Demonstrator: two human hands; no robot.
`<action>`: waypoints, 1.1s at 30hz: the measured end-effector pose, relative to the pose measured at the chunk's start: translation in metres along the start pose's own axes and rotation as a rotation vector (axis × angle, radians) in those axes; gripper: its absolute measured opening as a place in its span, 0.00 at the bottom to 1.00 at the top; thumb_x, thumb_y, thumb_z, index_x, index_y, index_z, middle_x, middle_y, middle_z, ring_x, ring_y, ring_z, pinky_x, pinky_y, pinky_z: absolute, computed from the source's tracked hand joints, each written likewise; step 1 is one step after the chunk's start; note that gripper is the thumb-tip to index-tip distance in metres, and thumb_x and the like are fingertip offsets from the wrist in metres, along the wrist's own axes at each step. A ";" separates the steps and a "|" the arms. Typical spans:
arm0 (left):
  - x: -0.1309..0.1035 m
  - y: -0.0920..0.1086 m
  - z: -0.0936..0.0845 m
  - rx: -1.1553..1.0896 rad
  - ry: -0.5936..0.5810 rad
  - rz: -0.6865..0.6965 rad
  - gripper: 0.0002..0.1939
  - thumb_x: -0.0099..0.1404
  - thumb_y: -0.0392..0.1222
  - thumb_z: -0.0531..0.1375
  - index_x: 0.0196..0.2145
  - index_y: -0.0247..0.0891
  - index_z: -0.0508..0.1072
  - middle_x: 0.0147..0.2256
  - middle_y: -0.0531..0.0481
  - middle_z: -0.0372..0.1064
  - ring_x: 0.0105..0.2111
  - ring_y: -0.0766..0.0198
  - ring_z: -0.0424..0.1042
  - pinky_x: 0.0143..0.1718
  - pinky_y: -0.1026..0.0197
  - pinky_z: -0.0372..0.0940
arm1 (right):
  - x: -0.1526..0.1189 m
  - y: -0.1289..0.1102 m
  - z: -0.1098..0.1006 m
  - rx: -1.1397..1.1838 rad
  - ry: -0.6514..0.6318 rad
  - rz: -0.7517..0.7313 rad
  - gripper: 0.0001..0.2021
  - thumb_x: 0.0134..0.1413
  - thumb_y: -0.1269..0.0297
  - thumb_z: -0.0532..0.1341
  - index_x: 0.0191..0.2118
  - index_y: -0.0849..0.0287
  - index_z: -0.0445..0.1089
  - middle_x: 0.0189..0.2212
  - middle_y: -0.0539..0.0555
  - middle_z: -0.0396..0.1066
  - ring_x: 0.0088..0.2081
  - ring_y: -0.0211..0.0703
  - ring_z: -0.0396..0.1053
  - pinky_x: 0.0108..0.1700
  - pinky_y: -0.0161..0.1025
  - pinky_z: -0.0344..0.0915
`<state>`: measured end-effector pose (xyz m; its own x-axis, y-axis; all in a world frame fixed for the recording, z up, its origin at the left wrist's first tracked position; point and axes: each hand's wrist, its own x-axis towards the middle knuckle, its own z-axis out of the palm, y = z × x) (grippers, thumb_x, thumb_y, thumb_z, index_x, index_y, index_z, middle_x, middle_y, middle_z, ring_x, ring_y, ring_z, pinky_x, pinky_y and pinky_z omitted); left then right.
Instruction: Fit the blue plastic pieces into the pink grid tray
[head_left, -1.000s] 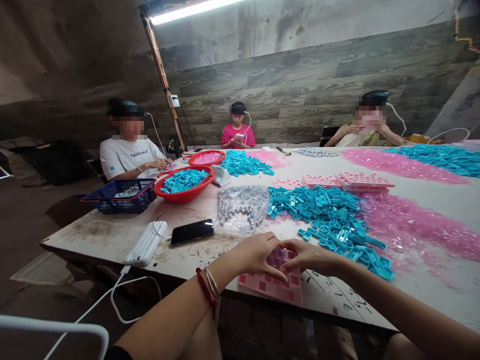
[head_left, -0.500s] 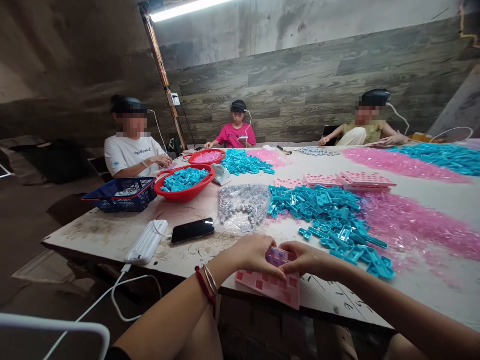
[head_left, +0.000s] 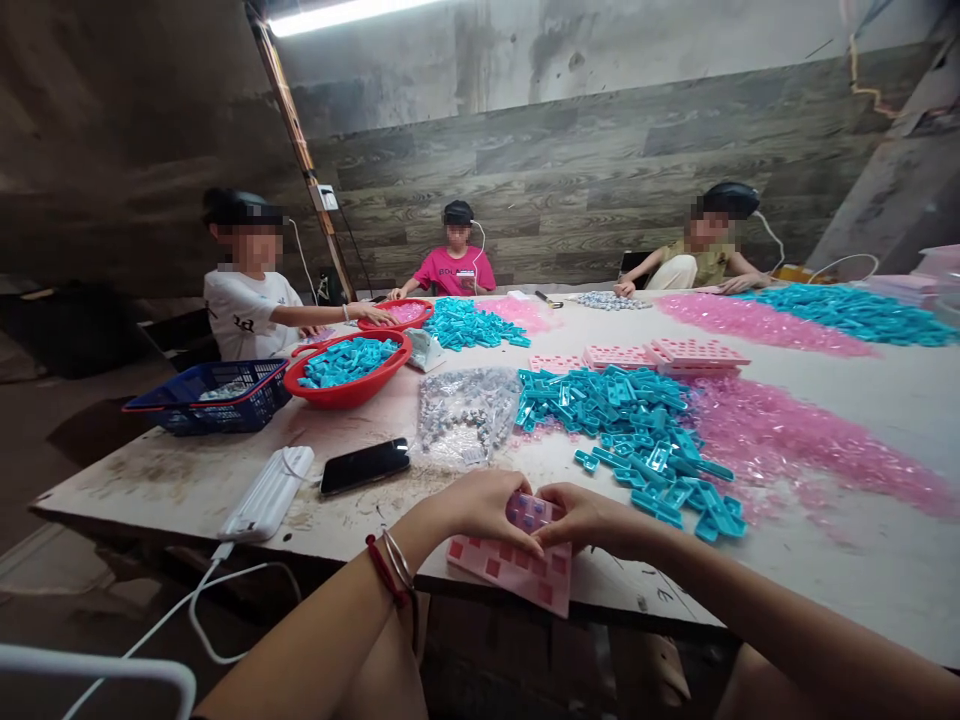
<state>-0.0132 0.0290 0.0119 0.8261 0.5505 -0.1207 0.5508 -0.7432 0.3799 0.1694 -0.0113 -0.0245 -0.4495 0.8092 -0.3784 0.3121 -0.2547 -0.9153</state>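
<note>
At the table's front edge lies a pink plastic tray (head_left: 510, 572) with rows of square recesses; its near corner sticks out past the edge. My left hand (head_left: 487, 512) and my right hand (head_left: 589, 518) grip its far part from both sides, thumbs bent inward and nearly meeting. Between the hands, small bluish-purple pieces (head_left: 531, 512) show in the recesses. Fingertips under and behind the tray are hidden. Just beyond my hands are a clear bag of small grey pieces (head_left: 463, 415) and a heap of turquoise plastic parts (head_left: 622, 410).
Left of my hands lie a black phone (head_left: 365, 466) and a white power bank (head_left: 268, 495) with a cable. Red baskets (head_left: 349, 388) and a blue basket (head_left: 202, 405) stand farther left. Pink pieces (head_left: 795, 440) spread rightward; pink trays (head_left: 697, 352) sit behind. Three people sit around the table.
My view has swung slightly right, so the scene sits farther left. Both hands keep their hold on the pink tray. The person in white has stretched an arm to the far red basket.
</note>
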 end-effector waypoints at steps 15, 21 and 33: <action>-0.012 0.018 0.008 0.178 0.110 0.080 0.34 0.40 0.67 0.61 0.37 0.37 0.66 0.35 0.46 0.68 0.34 0.55 0.67 0.33 0.59 0.59 | 0.001 -0.009 0.010 -0.332 -0.003 -0.069 0.28 0.23 0.64 0.71 0.40 0.58 0.68 0.34 0.49 0.71 0.39 0.45 0.67 0.37 0.35 0.64; -0.013 0.015 0.011 0.200 0.097 0.075 0.33 0.41 0.65 0.62 0.37 0.37 0.64 0.35 0.46 0.67 0.34 0.55 0.67 0.34 0.58 0.59 | -0.001 -0.012 0.020 -0.298 0.025 -0.107 0.31 0.24 0.66 0.70 0.43 0.60 0.66 0.36 0.50 0.71 0.40 0.48 0.67 0.40 0.38 0.64; -0.014 0.025 0.010 0.191 0.071 0.041 0.35 0.39 0.63 0.63 0.37 0.36 0.62 0.35 0.46 0.67 0.35 0.54 0.66 0.40 0.53 0.58 | -0.013 -0.013 0.030 -0.427 0.100 -0.201 0.34 0.27 0.66 0.70 0.48 0.62 0.61 0.41 0.54 0.69 0.40 0.48 0.65 0.39 0.38 0.62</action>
<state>-0.0103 -0.0011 0.0138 0.8413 0.5389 -0.0415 0.5354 -0.8202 0.2015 0.1458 -0.0340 -0.0115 -0.4598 0.8724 -0.1657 0.5527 0.1351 -0.8223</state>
